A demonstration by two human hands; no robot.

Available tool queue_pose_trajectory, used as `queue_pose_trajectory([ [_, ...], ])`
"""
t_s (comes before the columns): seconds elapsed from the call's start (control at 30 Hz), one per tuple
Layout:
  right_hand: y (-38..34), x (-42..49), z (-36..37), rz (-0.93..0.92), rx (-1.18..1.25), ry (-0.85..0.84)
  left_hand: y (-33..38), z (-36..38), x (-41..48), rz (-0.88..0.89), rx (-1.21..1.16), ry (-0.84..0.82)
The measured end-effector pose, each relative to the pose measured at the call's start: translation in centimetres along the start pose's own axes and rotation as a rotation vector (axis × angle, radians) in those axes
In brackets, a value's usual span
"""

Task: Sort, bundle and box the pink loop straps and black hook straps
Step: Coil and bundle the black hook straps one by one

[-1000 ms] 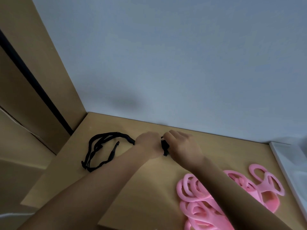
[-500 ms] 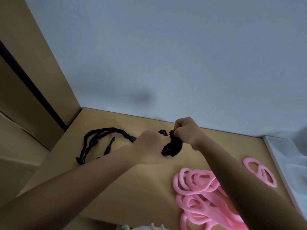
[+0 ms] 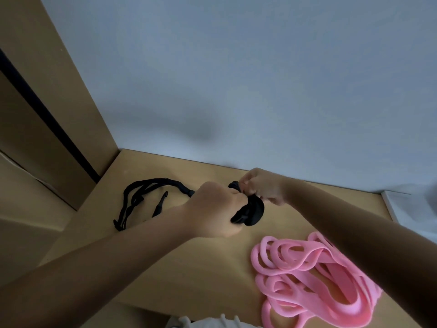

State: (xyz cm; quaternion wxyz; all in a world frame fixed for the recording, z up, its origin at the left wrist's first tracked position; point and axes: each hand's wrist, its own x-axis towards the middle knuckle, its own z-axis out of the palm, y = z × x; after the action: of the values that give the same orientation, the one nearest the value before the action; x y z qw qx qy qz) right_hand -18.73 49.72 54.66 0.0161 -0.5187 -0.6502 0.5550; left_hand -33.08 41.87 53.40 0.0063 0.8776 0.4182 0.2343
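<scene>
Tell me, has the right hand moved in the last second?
Yes. The right hand has shifted up the picture, closer to the table's back edge, its fingers pinching the black hook straps held by the left hand.

A tan tabletop (image 3: 212, 280) is set against a pale grey wall (image 3: 260, 79). Brown panels (image 3: 47, 67), split by a black strip (image 3: 47, 118), are stood at the left. A white slab (image 3: 411, 209) is seen at the right.
</scene>
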Motion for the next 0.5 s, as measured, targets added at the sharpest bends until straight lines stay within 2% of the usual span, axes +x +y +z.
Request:
queue_pose_trajectory([
  [0.2, 1.5, 0.6, -1.4, 0.104, 0.183, -0.301, 1.1, -0.7, 0.0, -0.023, 0.005, 0.148],
  [0.37, 3.5, 1.4, -0.2, 0.176, 0.37, -0.477, 1.9, -1.0, -1.0, -0.058, -0.082, 0.249],
  [0.5, 3.8, 1.1, 0.8, 0.146, 0.563, -0.783, 2.3, -1.4, -1.1, -0.048, -0.087, 0.332],
])
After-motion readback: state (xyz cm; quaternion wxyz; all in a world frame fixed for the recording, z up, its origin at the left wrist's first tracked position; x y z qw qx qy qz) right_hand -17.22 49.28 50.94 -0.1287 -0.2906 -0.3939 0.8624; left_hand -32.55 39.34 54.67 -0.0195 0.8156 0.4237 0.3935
